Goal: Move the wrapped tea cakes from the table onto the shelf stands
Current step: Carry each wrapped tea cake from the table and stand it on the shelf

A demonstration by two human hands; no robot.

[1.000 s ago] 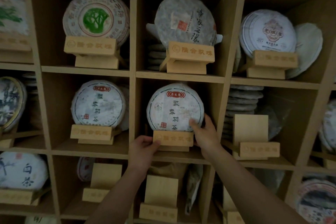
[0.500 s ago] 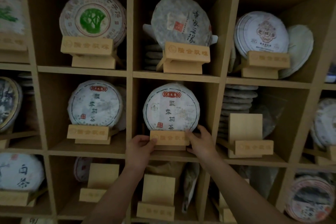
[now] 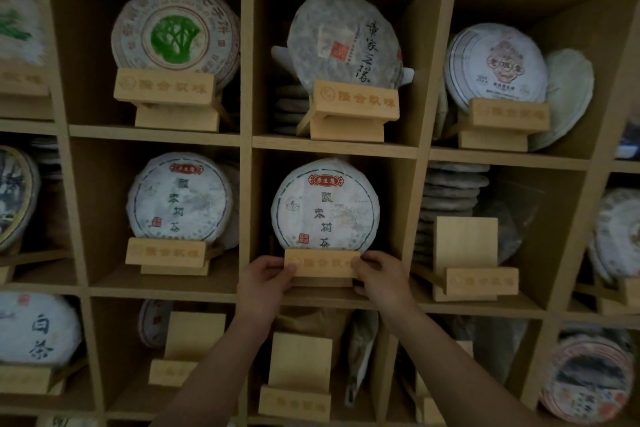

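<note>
- The wrapped tea cake (image 3: 325, 206), a white paper disc with a red label and dark characters, stands upright in the middle cubby of the shelf (image 3: 334, 146), its lower edge seated behind the front bar of a wooden stand (image 3: 322, 263).
- The left hand (image 3: 265, 282) grips the stand's left end, thumb on the front face of the bar and fingers curled round the side.
- The right hand (image 3: 382, 279) grips the stand's right end the same way, fingers wrapped over the bar's corner; neither hand touches the cake itself.
- At 9 o'clock from this cake, in the next cubby, a matching tea cake (image 3: 180, 196) rests on its own stand.
- At 12 o'clock, a grey-wrapped cake (image 3: 343, 42) with a red seal and brush lettering leans on a stand, with a flat stack of cakes behind it.
- At 10 o'clock sits a cake with a green emblem (image 3: 175, 35).
- At 3 o'clock an empty stand (image 3: 467, 255) stands in front of a pile of stacked cakes (image 3: 450, 198).
- At 2 o'clock a pale cake with a face-like print (image 3: 497, 66) sits on a stand, another plain cake just behind it.
- At 6 o'clock, between the 2 forearms, a bare stand (image 3: 298, 378) occupies the lower cubby.
</note>
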